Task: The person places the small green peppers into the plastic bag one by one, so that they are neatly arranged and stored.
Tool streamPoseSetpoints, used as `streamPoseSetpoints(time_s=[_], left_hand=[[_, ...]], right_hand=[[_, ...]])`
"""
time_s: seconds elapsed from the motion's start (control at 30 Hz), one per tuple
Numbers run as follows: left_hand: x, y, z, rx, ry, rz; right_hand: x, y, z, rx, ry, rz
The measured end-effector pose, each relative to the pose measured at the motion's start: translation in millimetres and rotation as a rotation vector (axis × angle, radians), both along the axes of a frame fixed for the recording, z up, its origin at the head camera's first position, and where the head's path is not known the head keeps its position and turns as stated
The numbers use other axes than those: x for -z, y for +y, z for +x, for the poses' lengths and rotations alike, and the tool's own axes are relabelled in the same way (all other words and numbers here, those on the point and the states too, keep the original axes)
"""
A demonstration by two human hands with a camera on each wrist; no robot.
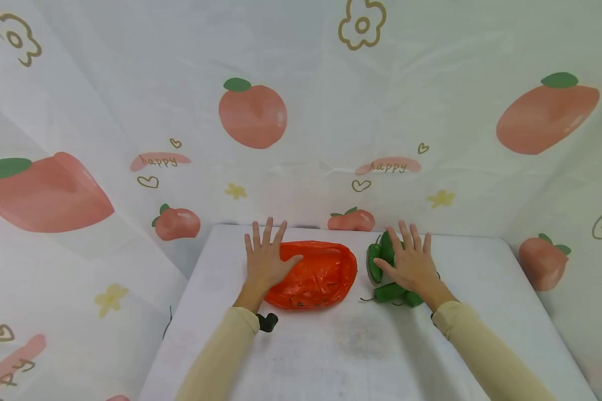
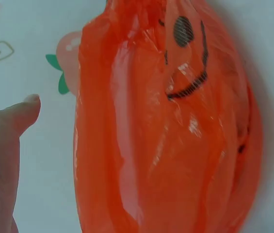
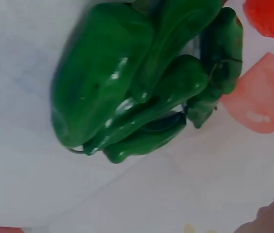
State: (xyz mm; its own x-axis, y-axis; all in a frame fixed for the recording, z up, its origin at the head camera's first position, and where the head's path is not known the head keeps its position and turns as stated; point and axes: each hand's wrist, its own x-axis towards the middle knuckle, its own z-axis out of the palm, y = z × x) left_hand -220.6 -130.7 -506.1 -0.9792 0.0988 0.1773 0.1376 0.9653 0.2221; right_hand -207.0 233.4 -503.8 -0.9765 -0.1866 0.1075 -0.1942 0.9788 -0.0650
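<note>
Light is bright, even and diffuse, so shadows on the table (image 1: 361, 345) are faint. The head view bends slightly at its edges. Small white glints sit on the green peppers (image 3: 127, 82) and the orange bag (image 2: 166, 136) (both wrist views are soft, the thumb (image 2: 6, 145) badly blurred).

A white table (image 1: 331, 356) stands before draped white cloth (image 1: 431, 111) printed with peaches.

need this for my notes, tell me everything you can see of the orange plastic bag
The orange plastic bag is thin, glossy and crinkled, printed with a black smiley face. It lies flattened on the white table, left of the green peppers. The left hand rests on its left end, fingers straight.
</note>
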Motion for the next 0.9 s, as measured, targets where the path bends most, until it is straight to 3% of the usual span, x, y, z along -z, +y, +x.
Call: streamPoseSetpoints(time_s=[0.43, 0.57, 0.9], left_hand=[[11.8, -34.8, 9.6, -0.053, 0.0, 0.095], [18.6, -42.5, 13.7, -0.082, -0.02, 0.121], [29.8, -57.4, 23.6, -0.132, -0.063, 0.198]], right_hand=[[15.1, 20.2, 12.1, -0.046, 0.006, -0.09], [21.5, 27.8, 18.2, -0.048, 0.057, -0.125], [37.2, 45.8, 33.2, -0.062, 0.077, -0.28]])
